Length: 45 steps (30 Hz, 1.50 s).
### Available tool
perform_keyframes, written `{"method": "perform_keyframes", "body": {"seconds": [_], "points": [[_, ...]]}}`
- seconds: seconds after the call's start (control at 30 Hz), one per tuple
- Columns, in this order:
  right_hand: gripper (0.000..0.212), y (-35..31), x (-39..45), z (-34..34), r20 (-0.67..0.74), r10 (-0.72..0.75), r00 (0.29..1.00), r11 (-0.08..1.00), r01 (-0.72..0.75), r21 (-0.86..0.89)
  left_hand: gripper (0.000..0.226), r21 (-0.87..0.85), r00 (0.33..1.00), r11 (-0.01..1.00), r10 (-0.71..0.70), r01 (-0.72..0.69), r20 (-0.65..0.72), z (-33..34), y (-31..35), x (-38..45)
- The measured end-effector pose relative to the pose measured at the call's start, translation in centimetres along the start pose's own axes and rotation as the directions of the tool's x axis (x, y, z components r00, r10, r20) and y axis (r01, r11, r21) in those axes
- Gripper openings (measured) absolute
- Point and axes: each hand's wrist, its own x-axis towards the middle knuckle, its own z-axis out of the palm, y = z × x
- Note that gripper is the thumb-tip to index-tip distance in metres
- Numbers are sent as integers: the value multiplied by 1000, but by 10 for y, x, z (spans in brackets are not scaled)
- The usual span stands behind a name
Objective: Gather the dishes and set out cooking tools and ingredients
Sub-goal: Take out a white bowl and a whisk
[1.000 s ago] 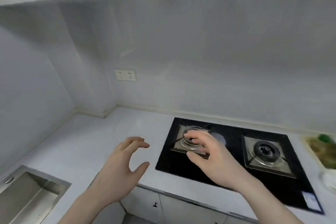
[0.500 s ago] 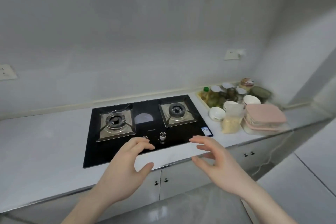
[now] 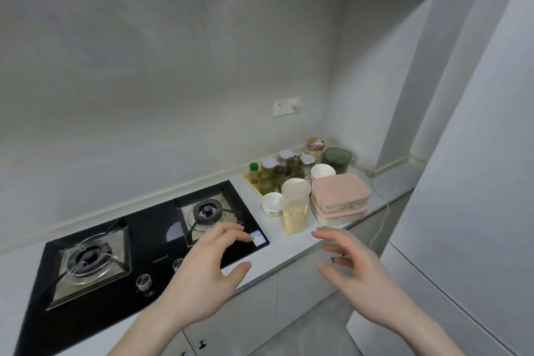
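A glossy black glass hob [image 3: 150, 243] is set flush into the pale, matte bench [image 3: 291, 243], with two round burners on square steel plates and two small metal knobs near its front edge. The left hand [image 3: 202, 277] hovers palm-down over the hob's front right corner, its fingers [image 3: 228, 230] loosely curved and spread, thumb held apart, holding nothing. The right hand [image 3: 358, 274] hangs off the bench's front edge, palm turned toward the left hand, fingers half-curled and parted, also empty.

Just beyond the left fingertips and slightly right sits a small white round bowl [image 3: 271, 203]. Beside it, directly ahead of the right fingertips, stands a clear soft bag of pale yellow grains [image 3: 294, 208], upright. Right of the bag, two rectangular clear boxes with rounded pink lids [image 3: 341, 192] are stacked, just past the right fingers. Farther back, well beyond both hands, a shallow tray holds glass jars [image 3: 273, 175] with white caps and a green-capped bottle; white bowls [image 3: 323, 172] are stacked behind the boxes, with a dark green ribbed tub [image 3: 337, 157] in the corner.
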Motion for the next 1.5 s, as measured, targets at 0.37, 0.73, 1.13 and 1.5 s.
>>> {"method": "perform_keyframes", "body": {"seconds": [0.37, 0.73, 1.13, 1.5], "points": [[42, 54, 79, -113, 30, -88, 996, 995, 89, -33, 33, 113, 997, 991, 77, -76, -6, 44, 72, 117], [40, -25, 188, -202, -212, -308, 927, 951, 293, -100, 38, 396, 907, 862, 397, -317, -138, -77, 135, 249], [41, -115, 308, -304, -547, -377, 747, 919, 375, -121, 51, 671, 849, 677, 511, -304, -131, -168, 207, 417], [61, -142, 458, -392, -598, -357, 717, 934, 289, -212, 64, 787, 830, 604, 498, -123, -252, -204, 299, 560]]}}
